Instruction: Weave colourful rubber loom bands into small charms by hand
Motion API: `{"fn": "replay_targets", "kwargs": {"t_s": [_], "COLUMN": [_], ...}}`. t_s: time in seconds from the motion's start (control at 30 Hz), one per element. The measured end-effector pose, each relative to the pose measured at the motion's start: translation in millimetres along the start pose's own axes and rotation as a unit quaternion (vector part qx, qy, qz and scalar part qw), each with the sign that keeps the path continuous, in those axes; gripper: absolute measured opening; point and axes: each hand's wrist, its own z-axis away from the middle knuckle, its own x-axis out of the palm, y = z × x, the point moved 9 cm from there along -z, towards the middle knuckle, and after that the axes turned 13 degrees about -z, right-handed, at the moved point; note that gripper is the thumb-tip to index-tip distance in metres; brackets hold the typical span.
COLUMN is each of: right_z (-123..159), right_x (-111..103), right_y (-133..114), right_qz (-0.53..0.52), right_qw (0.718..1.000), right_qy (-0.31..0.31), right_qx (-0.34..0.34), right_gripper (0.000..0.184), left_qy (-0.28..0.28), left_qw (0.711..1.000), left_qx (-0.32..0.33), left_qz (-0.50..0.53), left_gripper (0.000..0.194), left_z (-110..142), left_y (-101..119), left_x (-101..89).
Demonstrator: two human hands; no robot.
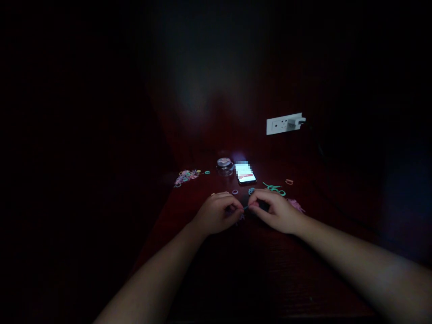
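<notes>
Over the dark red table, my left hand point(219, 212) pinches one end of a thin blue hair elastic point(246, 208). The other end is pinched by my right hand point(275, 209), so the short blue strand spans the small gap between my fingertips. Purple hair elastics point(240, 218) lie beneath and beside my left fingers. Just beyond my right hand is a small blue cluster of elastics point(251, 191), with green elastics point(275, 188) to its right. A pink pile point(296, 205) sits by my right wrist, partly hidden. A single purple ring point(235, 192) lies between the hands, farther back.
A lit phone point(247, 175) lies at the back beside a clear round container point(224, 167). Mixed coloured elastics point(187, 177) are heaped at the far left, and an orange one point(289, 182) lies at right. A wall socket point(284, 123) holds a plug with a dark cable.
</notes>
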Motion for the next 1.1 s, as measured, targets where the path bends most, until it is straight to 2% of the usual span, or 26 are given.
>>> {"fn": "replay_targets", "kwargs": {"t_s": [1.1], "right_z": [0.8], "right_x": [-1.1], "right_y": [3.4], "right_qz": [-0.002], "right_qw": [1.000], "right_qy": [0.011], "right_qx": [0.003], "right_gripper": [0.009], "left_qy": [0.017], "left_qw": [1.000], "left_qx": [0.016], "left_qz": [-0.009], "left_gripper": [0.007], "left_z": [-0.5], "left_y": [4.0], "left_x": [-4.0]}}
